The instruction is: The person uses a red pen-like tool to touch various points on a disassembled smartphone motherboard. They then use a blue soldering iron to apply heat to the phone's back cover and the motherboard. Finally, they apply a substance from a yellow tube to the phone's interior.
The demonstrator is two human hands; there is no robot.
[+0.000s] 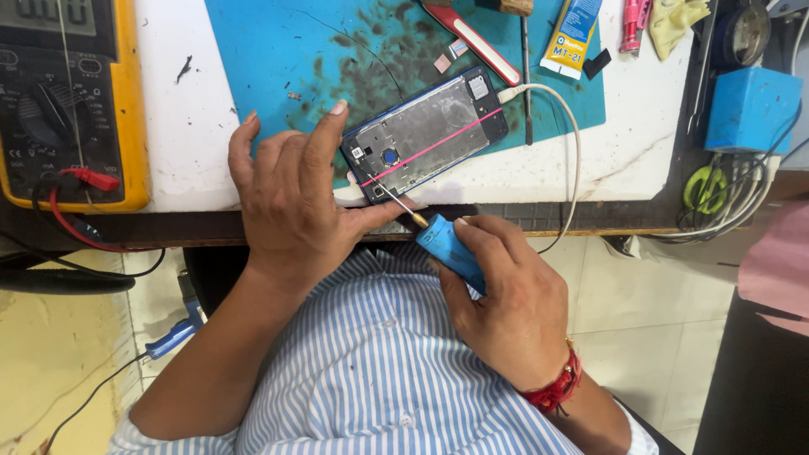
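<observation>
An opened blue phone (425,135) lies face down on a teal mat (278,50), its silver inner frame showing and a pink line running across it. A white cable (565,118) is plugged into its far end. My left hand (291,194) steadies the phone's near left corner, index finger and thumb touching its edge. My right hand (506,295) grips a blue-handled screwdriver (451,248), whose thin tip rests on the phone's near corner by the camera area.
A yellow multimeter (67,101) with red and black leads stands at the left. Beyond the phone lie a red-handled tool (476,38), a glue tube (573,34) and a thin metal tool (526,76). A blue box (750,109) and coiled wires (716,194) sit at the right.
</observation>
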